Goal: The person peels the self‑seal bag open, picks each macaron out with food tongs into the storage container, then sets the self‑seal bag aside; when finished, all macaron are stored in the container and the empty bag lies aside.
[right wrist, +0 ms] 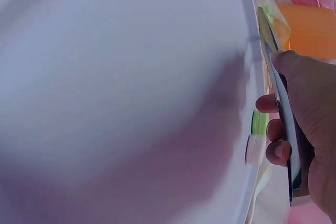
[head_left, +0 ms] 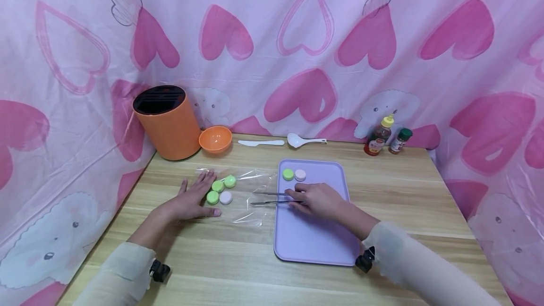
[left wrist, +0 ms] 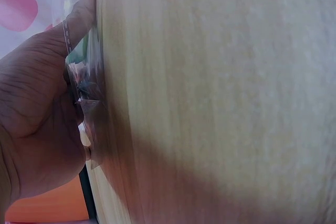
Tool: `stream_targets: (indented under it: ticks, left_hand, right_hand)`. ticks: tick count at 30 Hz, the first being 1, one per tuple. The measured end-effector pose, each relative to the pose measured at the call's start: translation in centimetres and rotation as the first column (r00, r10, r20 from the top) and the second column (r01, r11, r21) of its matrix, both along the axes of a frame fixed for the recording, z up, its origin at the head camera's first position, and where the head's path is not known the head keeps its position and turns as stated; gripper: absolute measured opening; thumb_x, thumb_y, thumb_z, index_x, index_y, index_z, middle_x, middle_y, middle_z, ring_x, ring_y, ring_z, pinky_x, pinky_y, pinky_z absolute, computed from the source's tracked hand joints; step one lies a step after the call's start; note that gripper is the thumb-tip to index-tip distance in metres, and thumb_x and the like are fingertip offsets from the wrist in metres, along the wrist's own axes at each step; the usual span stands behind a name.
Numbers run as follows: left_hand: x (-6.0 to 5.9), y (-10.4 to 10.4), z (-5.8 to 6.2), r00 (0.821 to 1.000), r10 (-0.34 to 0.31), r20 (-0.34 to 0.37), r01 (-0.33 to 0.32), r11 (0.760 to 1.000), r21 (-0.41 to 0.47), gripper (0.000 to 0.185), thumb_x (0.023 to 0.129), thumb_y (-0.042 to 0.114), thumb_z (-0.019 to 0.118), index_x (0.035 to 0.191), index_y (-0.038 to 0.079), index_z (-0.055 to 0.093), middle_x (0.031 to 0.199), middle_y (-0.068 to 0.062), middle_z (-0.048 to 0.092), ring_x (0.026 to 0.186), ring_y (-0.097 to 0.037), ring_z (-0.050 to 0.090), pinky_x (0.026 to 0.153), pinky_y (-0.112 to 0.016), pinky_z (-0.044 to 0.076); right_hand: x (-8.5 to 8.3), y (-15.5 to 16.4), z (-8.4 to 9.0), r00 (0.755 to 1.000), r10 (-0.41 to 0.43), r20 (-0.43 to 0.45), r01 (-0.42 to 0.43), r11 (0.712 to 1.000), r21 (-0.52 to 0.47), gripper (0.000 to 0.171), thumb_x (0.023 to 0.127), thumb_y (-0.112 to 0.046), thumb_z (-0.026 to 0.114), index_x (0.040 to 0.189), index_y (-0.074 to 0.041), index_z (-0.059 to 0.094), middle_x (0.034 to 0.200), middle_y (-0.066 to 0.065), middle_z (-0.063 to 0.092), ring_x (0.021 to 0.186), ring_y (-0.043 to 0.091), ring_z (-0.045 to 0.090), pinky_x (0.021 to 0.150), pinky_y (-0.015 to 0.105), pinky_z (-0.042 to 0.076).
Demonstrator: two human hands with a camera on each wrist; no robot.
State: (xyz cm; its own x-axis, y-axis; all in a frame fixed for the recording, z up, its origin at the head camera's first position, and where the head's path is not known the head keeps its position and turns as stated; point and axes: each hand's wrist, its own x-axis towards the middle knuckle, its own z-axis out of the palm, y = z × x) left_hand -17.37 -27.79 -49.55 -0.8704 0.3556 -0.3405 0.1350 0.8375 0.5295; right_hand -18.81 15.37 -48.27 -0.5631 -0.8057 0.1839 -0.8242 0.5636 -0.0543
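My left hand (head_left: 193,200) lies with fingers spread over the left part of a clear plastic bag (head_left: 248,218); in the left wrist view, crinkled plastic (left wrist: 93,114) shows beside the fingers. Close to its fingertips, within the bag's outline, are three green macarons (head_left: 217,186) and one pale pink macaron (head_left: 225,197). My right hand (head_left: 319,200) grips metal tongs (head_left: 272,202) above the left edge of a purple tray (head_left: 314,244). The tongs' tips are apart over the bag's right side, nothing between them. A green macaron (head_left: 288,174) and a pale pink one (head_left: 300,174) sit on the tray's far left corner.
At the back left stand an orange knife block (head_left: 172,129) and an orange bowl (head_left: 216,140). A white knife (head_left: 260,143) and a white ladle (head_left: 297,141) lie along the back edge. A sauce bottle (head_left: 378,138) and a green-capped jar (head_left: 400,141) stand back right.
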Motion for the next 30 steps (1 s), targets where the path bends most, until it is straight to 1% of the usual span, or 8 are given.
stream_targets:
  ticks: [3, 5, 6, 8, 15, 20, 25, 30]
  left_hand:
    - [-0.1, -0.1, -0.1, 1.0, 0.0, -0.002, 0.0, 1.0, -0.005, 0.128, 0.093, 0.065, 0.08, 0.179, 0.012, 0.002, 0.188, -0.016, -0.006, 0.173, -0.043, -0.014, 0.129, -0.078, -0.02]
    - [-0.1, -0.1, -0.3, 1.0, 0.0, 0.0, 0.0, 1.0, -0.009, 0.128, 0.093, 0.066, 0.08, 0.179, 0.012, 0.002, 0.188, -0.015, -0.006, 0.173, -0.042, -0.015, 0.129, -0.078, -0.02]
    - [-0.3, -0.3, -0.6, 1.0, 0.002, -0.002, -0.002, 1.0, -0.014, 0.13, 0.092, 0.069, 0.08, 0.179, 0.014, 0.002, 0.188, -0.013, -0.007, 0.174, -0.041, -0.014, 0.129, -0.078, -0.02]
    - [-0.3, -0.3, -0.7, 1.0, 0.002, 0.0, -0.002, 1.0, -0.022, 0.13, 0.092, 0.07, 0.08, 0.179, 0.014, 0.001, 0.188, -0.013, -0.007, 0.174, -0.04, -0.015, 0.129, -0.077, -0.02]
    - [-0.2, -0.2, -0.3, 1.0, -0.004, 0.0, 0.004, 1.0, -0.008, 0.129, 0.093, 0.066, 0.081, 0.179, 0.012, 0.002, 0.188, -0.015, -0.007, 0.173, -0.042, -0.015, 0.129, -0.078, -0.02]
    - [-0.2, -0.2, -0.4, 1.0, -0.007, -0.001, 0.007, 1.0, -0.002, 0.129, 0.092, 0.067, 0.081, 0.179, 0.013, 0.002, 0.188, -0.014, -0.006, 0.173, -0.042, -0.014, 0.129, -0.079, -0.02]
    - [-0.3, -0.3, -0.5, 1.0, -0.006, -0.003, 0.006, 1.0, -0.015, 0.129, 0.092, 0.069, 0.08, 0.179, 0.014, 0.001, 0.188, -0.012, -0.007, 0.174, -0.041, -0.014, 0.13, -0.077, -0.02]
    - [-0.3, -0.3, -0.4, 1.0, -0.006, 0.005, 0.006, 1.0, -0.009, 0.129, 0.093, 0.067, 0.08, 0.179, 0.012, 0.001, 0.188, -0.015, -0.008, 0.173, -0.042, -0.015, 0.129, -0.078, -0.021]
  right_hand:
    - [0.0, -1.1, -0.3, 1.0, 0.003, 0.014, -0.003, 1.0, 0.011, 0.033, 0.106, -0.039, 0.075, 0.134, -0.023, 0.08, 0.094, -0.007, 0.065, 0.062, 0.004, 0.047, 0.056, 0.021, 0.043]
    - [0.0, -1.8, -0.5, 1.0, 0.007, 0.022, -0.007, 1.0, 0.015, 0.033, 0.107, -0.04, 0.074, 0.135, -0.023, 0.079, 0.095, -0.007, 0.065, 0.062, 0.004, 0.047, 0.056, 0.02, 0.043]
    - [0.0, -2.2, -0.6, 1.0, 0.012, 0.023, -0.012, 1.0, 0.014, 0.033, 0.108, -0.04, 0.073, 0.135, -0.023, 0.079, 0.096, -0.006, 0.065, 0.062, 0.004, 0.047, 0.056, 0.021, 0.043]
    - [0.0, -2.9, -0.9, 1.0, 0.015, 0.026, -0.015, 1.0, 0.009, 0.033, 0.108, -0.041, 0.072, 0.135, -0.024, 0.079, 0.097, -0.006, 0.066, 0.063, 0.004, 0.049, 0.055, 0.022, 0.044]
    - [0.0, -4.8, -1.6, 0.999, 0.023, -0.028, -0.023, 0.999, -0.029, 0.031, 0.109, -0.041, 0.071, 0.133, -0.022, 0.078, 0.097, -0.004, 0.065, 0.066, 0.008, 0.056, 0.051, 0.027, 0.045]
    - [0.2, -5.6, -1.6, 0.998, 0.011, -0.061, -0.013, 1.0, -0.029, 0.029, 0.109, -0.041, 0.07, 0.13, -0.022, 0.077, 0.095, -0.004, 0.063, 0.065, 0.008, 0.055, 0.048, 0.026, 0.041]
    - [0.2, -6.1, -1.4, 0.998, -0.004, -0.066, 0.001, 0.999, -0.037, 0.033, 0.109, -0.041, 0.07, 0.134, -0.02, 0.076, 0.097, -0.002, 0.064, 0.066, 0.009, 0.055, 0.048, 0.027, 0.041]
    - [0.1, -6.2, -1.5, 0.998, -0.01, -0.07, 0.008, 1.0, -0.03, 0.035, 0.109, -0.042, 0.071, 0.136, -0.02, 0.075, 0.099, -0.003, 0.065, 0.065, 0.008, 0.054, 0.048, 0.025, 0.04]
